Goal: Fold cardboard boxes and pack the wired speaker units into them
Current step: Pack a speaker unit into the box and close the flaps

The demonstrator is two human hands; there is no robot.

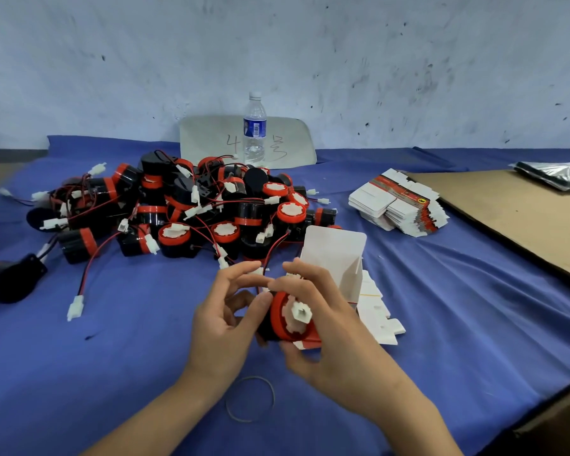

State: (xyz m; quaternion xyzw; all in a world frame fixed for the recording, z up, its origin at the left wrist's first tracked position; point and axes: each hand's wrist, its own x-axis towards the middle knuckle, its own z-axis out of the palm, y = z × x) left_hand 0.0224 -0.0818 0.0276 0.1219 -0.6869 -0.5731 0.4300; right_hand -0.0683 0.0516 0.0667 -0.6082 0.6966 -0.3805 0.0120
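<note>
A black and red speaker unit with a white hub lies between my two hands above the blue cloth. My left hand curls round its black back and pinches the thin wire near the top. My right hand grips the unit together with a small white folded box whose lid flap stands up behind my fingers. A heap of several more wired speaker units lies beyond my hands. A stack of flat box blanks sits at the right.
A water bottle stands at the back against a white sheet marked 4. A brown cardboard sheet covers the table's right side. A few flat blanks lie beside my right hand. A rubber band lies near my wrists.
</note>
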